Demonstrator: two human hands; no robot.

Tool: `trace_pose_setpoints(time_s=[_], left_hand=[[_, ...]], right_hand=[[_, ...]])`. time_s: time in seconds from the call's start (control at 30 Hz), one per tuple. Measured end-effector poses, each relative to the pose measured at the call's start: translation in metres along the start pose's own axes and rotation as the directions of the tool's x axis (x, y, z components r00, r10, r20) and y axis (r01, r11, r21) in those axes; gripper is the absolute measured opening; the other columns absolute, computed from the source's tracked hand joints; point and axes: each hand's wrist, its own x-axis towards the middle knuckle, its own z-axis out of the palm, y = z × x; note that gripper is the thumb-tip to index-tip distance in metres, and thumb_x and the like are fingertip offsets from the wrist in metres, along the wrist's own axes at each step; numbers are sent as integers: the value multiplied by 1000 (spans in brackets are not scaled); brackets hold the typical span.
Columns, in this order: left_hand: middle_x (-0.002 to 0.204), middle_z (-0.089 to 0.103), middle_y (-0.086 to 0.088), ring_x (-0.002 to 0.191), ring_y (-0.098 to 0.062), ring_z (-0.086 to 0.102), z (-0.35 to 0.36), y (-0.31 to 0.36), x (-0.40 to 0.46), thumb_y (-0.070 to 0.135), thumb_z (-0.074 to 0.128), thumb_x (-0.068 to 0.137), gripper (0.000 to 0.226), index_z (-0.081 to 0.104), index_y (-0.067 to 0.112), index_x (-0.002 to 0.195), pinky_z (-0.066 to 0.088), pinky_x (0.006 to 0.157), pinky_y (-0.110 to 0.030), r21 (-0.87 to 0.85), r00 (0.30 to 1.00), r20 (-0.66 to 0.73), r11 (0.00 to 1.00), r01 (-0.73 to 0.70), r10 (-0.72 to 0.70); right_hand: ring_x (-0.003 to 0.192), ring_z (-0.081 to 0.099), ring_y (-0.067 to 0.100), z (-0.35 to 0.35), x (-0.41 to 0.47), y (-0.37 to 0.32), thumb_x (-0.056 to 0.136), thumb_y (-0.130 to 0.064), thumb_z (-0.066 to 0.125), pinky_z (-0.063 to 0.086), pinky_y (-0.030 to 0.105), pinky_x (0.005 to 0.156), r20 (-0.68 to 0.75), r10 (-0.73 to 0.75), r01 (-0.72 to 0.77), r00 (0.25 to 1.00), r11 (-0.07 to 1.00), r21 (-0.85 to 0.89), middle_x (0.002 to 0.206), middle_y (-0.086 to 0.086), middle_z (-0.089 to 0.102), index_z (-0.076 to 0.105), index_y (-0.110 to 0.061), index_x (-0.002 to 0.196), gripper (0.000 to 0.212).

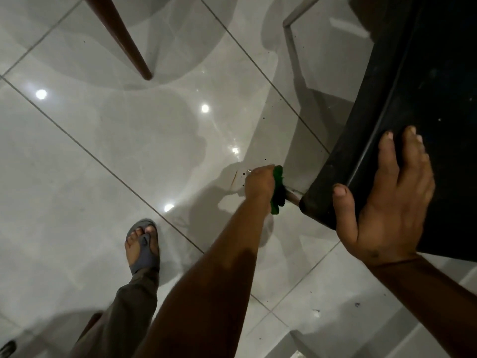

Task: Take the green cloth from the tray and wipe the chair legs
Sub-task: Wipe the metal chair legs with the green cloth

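A person's left hand (259,182) closes around the green cloth (278,189), wrapped on a chair leg (293,196) beneath the black seat (402,140); the right hand (387,202), fingers spread, steadies the seat's corner. Full-length strokes would likely clean best.

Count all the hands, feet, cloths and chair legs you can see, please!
Hands: 2, left hand and right hand
Feet: 1, foot in a sandal
Green cloth: 1
Legs: 2, brown leg and leg under the cloth
Total: 6
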Motion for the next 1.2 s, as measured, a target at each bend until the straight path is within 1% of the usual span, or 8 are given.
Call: trace_pose_setpoints(time_s=[0.1,0.3,0.43,0.57,0.77,0.97,1.1,1.2], left_hand=[[92,74,-19,83,-36,75,-6,8,-3,34,60,94,31,62,4,87,61,83,-46,201,999,19,979,24,-29],[91,67,2,80,-12,62,-5,-7,-77,21,62,92,6,68,20,91,54,78,-31,46,918,204,934,-355,339],[82,73,-11,60,-23,67,-1,0,-28,23,67,91,14,73,9,91,60,58,-34,32,990,8,990,-138,138],[67,76,-23,52,-35,73,-9,2,31,37,62,95,37,65,0,92,64,63,-43,208,994,-56,973,101,-91],[101,67,-14,92,-30,66,-1,9,-55,23,53,101,28,68,3,114,56,94,-43,216,990,81,967,-135,120],[80,71,-13,51,-26,66,1,6,-8,29,67,92,23,68,10,105,57,41,-31,115,992,-20,986,-119,122],[84,75,-23,68,-41,74,-10,-24,105,41,73,84,49,66,2,113,64,68,-51,-117,984,-98,984,135,-147],[97,68,-20,77,-41,69,-6,-22,91,39,72,87,48,64,6,121,61,83,-58,-222,981,-50,959,174,-190]], right_hand=[[152,23,43,0,0,0,97,-60,35,17,54,126,-1,2,-2,1000,1000,9,161,30,27,30,-2,155,83],[153,23,43,-1,1,-1,97,-60,34,19,56,126,8,16,-16,1000,1000,-8,162,29,26,30,-1,155,83],[153,23,42,-1,1,-1,97,-61,35,19,56,126,9,10,-10,1000,1000,-17,162,29,26,31,-1,155,84],[153,22,41,0,0,0,97,-61,34,18,53,127,3,3,-3,1000,1000,-17,163,28,26,31,-1,155,83],[153,23,42,-1,0,0,96,-59,36,20,57,125,11,6,-6,1000,1000,-21,162,28,26,30,-1,155,83],[152,24,42,0,1,-2,95,-58,37,22,58,124,-3,7,-7,1000,1000,-10,162,29,27,32,0,154,83],[153,23,42,0,-1,-2,96,-60,35,22,59,124,3,8,-8,1000,1000,-16,163,28,26,32,0,155,84],[153,23,41,0,0,-2,95,-60,36,22,58,124,8,7,-6,1000,1000,-10,163,28,26,32,0,154,84]])
